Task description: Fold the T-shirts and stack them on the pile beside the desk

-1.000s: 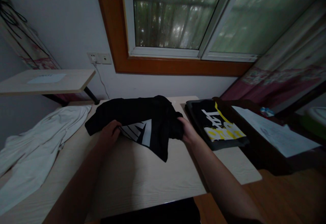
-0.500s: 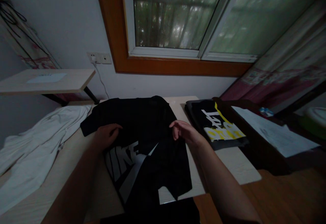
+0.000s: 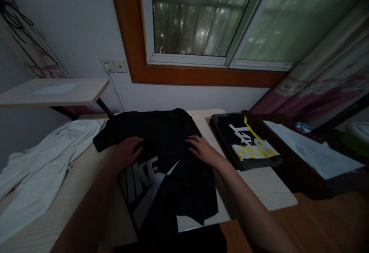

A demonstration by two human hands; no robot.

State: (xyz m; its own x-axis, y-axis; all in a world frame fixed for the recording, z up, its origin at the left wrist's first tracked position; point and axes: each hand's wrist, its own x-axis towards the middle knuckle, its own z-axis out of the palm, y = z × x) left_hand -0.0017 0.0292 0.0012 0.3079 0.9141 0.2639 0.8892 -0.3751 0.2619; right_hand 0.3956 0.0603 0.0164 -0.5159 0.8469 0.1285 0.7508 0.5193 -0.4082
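A black T-shirt (image 3: 164, 130) with large grey lettering and a swoosh print lies spread on the pale wooden table (image 3: 262, 184). One sleeve sticks out at its far left, and its lower edge is uneven near the table's front. My left hand (image 3: 128, 151) rests on the shirt's left side above the lettering, fingers stretched out. Across from it, my right hand (image 3: 203, 149) lies on the right side of the shirt with its fingers spread flat. Neither hand grips the cloth.
Folded shirts (image 3: 245, 139) with a yellow and white print are stacked at the right. White cloth (image 3: 52, 149) lies crumpled on the left. A small raised shelf (image 3: 23, 91) stands at the back left, near a wall socket (image 3: 113, 66). Beyond the stack is a paper sheet (image 3: 305, 147).
Both hands have moved slightly inward and their curled fingers have straightened to lie on the shirt. The shirt's lower edge has shifted a little.
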